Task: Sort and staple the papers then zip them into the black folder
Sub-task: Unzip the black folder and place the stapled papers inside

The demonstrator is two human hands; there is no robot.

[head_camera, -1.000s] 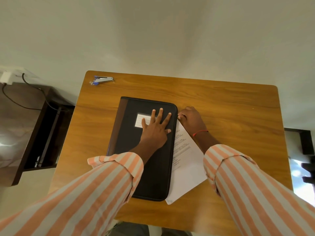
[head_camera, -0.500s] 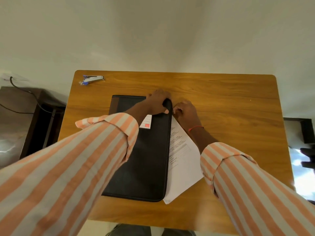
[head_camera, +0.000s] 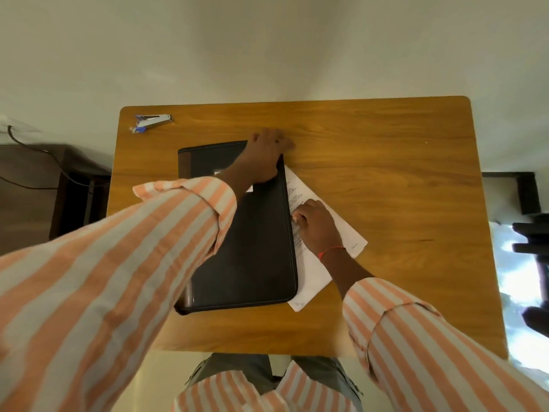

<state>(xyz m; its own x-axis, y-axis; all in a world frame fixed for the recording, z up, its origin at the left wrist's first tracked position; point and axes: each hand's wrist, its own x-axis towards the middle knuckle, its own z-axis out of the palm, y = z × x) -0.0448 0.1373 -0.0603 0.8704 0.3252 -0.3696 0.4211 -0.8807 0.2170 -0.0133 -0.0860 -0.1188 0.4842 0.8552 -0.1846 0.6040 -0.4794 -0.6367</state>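
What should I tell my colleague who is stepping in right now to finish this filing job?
Left hand grips the far right corner of the black zip folder, pinning it to the wooden table.
Right hand pinches something small at the folder's right edge, probably the zipper pull.
White printed papers lie partly under the folder, not inside.
Blue stapler sits at the far left corner.
Left: put the papers in, zip shut.

You see a smooth wood-grain surface (head_camera: 371,179) with a soft sheen, a matt black leather-like folder (head_camera: 252,257), plain white paper (head_camera: 315,278), striped cloth sleeves (head_camera: 118,278), a shiny metal stapler (head_camera: 153,121)
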